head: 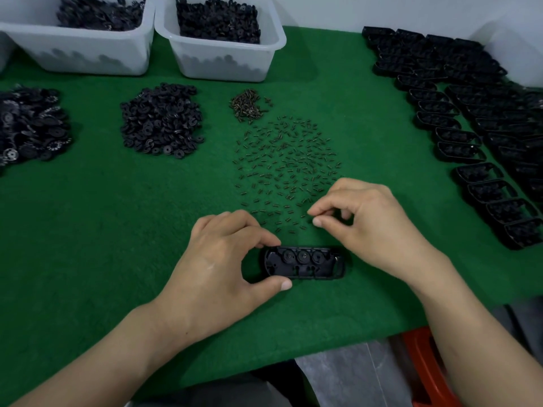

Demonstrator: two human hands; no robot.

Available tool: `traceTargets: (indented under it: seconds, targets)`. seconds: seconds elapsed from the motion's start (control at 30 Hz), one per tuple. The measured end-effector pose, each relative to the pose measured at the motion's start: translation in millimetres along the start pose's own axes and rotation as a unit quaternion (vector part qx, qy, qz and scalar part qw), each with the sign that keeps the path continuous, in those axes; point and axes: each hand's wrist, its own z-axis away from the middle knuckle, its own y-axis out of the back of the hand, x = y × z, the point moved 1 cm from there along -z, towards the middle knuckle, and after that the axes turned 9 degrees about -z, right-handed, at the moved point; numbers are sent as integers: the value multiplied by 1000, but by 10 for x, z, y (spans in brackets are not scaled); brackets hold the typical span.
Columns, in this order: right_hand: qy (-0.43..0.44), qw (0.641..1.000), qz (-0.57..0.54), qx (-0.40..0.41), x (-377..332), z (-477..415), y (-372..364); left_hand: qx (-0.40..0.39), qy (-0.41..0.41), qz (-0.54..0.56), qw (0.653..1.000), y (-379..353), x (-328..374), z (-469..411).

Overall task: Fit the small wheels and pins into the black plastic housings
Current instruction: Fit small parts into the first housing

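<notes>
A black plastic housing lies flat on the green mat near the front edge, with three round wheels seated in a row inside it. My left hand pinches its left end between forefinger and thumb. Just above the housing's right end, my right hand hovers with thumb and forefinger pinched together at the near edge of the scattered small pins; whether a pin sits between the fingertips is too small to tell. A pile of small black wheels lies at the mid left.
Rows of black housings fill the right side. A pile of toothed black discs sits at the far left, a small heap of brown screws behind the pins. Two white bins of black parts stand at the back.
</notes>
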Motion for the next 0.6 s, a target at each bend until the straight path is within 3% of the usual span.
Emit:
traceTargets:
  seconds: [0.33, 0.47, 0.53, 0.6]
  targets:
    - [23, 996, 80, -42, -99, -67, -62, 1, 1, -1, 1000, 1, -4, -8]
    - [6, 994, -102, 48, -55, 43, 16, 2, 1, 2, 1000, 2, -7, 2]
    - [0, 982, -185, 48, -33, 154, 36, 1, 1, 3, 1000, 2, -13, 7]
    - [9, 980, -196, 28, -34, 269, -8, 1, 2, 4, 1000, 2, -14, 0]
